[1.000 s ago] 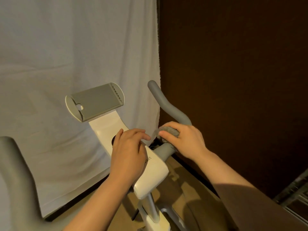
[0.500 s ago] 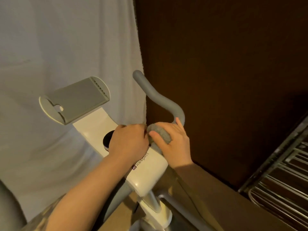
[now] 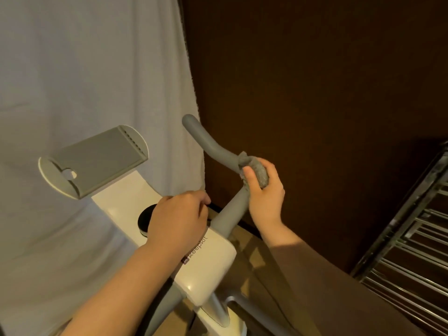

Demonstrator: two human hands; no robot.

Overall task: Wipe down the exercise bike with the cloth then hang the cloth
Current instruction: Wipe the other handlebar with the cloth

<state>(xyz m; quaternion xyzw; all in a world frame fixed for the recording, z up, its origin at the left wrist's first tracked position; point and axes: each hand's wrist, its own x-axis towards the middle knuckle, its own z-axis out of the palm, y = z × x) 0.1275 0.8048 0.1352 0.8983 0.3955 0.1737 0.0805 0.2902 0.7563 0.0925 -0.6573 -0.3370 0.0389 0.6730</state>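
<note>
The grey cloth [image 3: 258,172] is wrapped around the bend of the right handlebar [image 3: 213,149] of the exercise bike [image 3: 206,258]. We grip it with the right hand [image 3: 264,190], fingers and thumb curled around cloth and bar. Our left hand [image 3: 179,219] rests on the white console, fingers curled; whether it grips anything we cannot tell. A metal rack [image 3: 412,238] stands at right.
</note>
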